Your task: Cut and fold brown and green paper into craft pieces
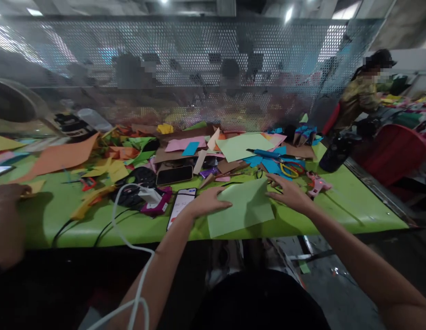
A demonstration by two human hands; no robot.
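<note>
A light green sheet of paper (245,211) lies at the table's front edge, its far right corner lifted a little. My left hand (209,201) rests on the sheet's left side with thumb and fingers apart. At the right edge of the paper is my right hand (290,195), fingers spread, near the raised corner; whether it touches the sheet is hard to tell. Just left of my left hand lies a phone with a lit screen (181,206). Beyond the right hand are scissors with yellow and red handles (290,169) and a pink glue gun (318,183).
Coloured paper scraps (116,156) crowd the back of the green table (367,211). A dark phone (174,175), a magenta power strip (157,204) with a white cable and a yellow glue gun (92,201) lie left. Another person's hand (9,201) is far left. A dark bottle (334,153) stands right.
</note>
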